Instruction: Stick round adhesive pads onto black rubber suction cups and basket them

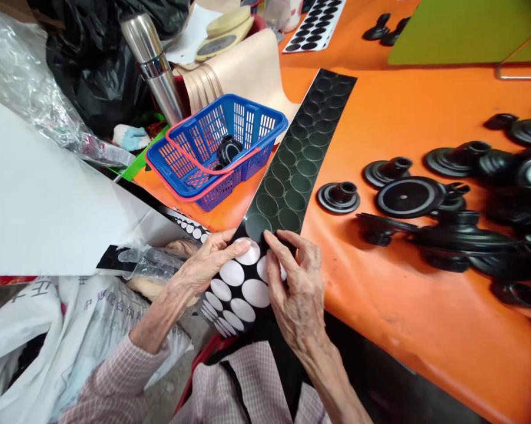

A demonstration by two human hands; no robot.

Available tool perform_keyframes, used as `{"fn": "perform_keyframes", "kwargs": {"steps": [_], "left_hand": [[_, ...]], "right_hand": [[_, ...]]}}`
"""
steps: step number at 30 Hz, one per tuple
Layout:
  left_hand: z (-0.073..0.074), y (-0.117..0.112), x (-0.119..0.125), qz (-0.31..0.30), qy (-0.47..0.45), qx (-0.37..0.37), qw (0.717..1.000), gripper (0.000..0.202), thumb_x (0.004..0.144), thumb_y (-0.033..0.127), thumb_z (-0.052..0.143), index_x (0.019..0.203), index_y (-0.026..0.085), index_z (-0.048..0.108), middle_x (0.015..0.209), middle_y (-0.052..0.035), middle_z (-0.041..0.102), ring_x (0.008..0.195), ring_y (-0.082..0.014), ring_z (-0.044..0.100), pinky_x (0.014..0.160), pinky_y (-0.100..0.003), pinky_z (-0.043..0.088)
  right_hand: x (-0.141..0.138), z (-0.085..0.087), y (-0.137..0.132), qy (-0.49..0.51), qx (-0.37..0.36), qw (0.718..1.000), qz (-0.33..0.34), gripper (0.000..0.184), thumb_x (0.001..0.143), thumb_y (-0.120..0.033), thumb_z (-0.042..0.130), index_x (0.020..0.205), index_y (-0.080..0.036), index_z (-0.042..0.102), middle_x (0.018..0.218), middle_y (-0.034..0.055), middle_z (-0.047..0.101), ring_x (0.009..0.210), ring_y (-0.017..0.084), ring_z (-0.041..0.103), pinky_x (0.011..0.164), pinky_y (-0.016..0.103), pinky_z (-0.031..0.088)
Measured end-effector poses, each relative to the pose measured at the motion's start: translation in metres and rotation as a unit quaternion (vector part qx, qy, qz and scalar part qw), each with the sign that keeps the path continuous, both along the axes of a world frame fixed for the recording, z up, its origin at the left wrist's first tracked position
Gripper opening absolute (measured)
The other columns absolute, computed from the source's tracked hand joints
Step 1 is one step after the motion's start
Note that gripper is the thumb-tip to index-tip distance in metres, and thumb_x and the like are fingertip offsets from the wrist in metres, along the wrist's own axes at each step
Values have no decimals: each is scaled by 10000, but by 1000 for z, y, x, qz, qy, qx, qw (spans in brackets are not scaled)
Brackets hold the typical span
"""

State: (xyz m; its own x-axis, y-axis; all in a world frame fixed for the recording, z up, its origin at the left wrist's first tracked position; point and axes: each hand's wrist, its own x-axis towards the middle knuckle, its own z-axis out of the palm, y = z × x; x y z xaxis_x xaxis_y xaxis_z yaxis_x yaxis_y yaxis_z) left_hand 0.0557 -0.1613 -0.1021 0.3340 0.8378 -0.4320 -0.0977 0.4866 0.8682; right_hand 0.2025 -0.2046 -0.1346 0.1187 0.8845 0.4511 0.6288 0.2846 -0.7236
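A long black sticker sheet (287, 165) with rows of round die-cut discs runs from the table's front edge towards the back. Its near end, where the discs are gone and white circles show, bends down over the edge. My left hand (208, 259) pinches the sheet's left side, thumb on top of a white circle. At the border between black discs and white circles, my right hand (296, 277) has its fingertips bent against the sheet; whether a disc edge is between them I cannot make out. Black round rubber parts (409, 196) lie to the right.
A blue basket (265, 118) with a few black parts stands left of the sheet on the orange table (371, 306). Behind it are a steel thermos (153, 65) and brown paper (248, 65). A white panel (49, 194) juts in from the left. Another sticker sheet (314, 26) lies farther back.
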Motion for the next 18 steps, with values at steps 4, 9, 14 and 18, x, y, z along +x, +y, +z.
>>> {"fn": "perform_keyframes", "kwargs": {"steps": [4, 9, 14, 18], "left_hand": [[-1, 0, -1, -1, 12, 6, 1000, 395, 744, 390, 733, 1089, 199, 704, 914, -44, 725, 820, -162, 657, 792, -272, 507], [0, -1, -1, -12, 30, 28, 999, 377, 781, 384, 696, 1115, 209, 692, 944, -35, 719, 851, -159, 649, 832, -274, 492], [-1, -5, 2, -47, 118, 127, 984, 294, 817, 359, 649, 1029, 169, 722, 906, -26, 701, 909, -172, 602, 865, -266, 458], [0, -5, 5, -66, 125, 146, 979, 293, 849, 342, 600, 1055, 160, 702, 945, -32, 696, 973, -195, 584, 908, -285, 437]], "right_hand": [[0, 0, -1, -5, 6, 1000, 0, 406, 918, -150, 456, 1265, -330, 566, 1184, 91, 534, 1101, 248, 522, 889, 489, 500], [-2, 2, 0, -5, 7, 1000, -10, 319, 924, -171, 465, 1187, -272, 615, 1153, 103, 552, 1072, 247, 527, 879, 465, 494], [-8, 7, 9, -37, -10, 998, -53, 232, 913, -332, 539, 1088, -210, 632, 1022, 107, 600, 975, 264, 551, 845, 470, 494], [-10, 11, 13, -48, 3, 998, -40, 192, 930, -293, 512, 1018, -171, 632, 958, 113, 638, 920, 242, 589, 820, 408, 515]]}}
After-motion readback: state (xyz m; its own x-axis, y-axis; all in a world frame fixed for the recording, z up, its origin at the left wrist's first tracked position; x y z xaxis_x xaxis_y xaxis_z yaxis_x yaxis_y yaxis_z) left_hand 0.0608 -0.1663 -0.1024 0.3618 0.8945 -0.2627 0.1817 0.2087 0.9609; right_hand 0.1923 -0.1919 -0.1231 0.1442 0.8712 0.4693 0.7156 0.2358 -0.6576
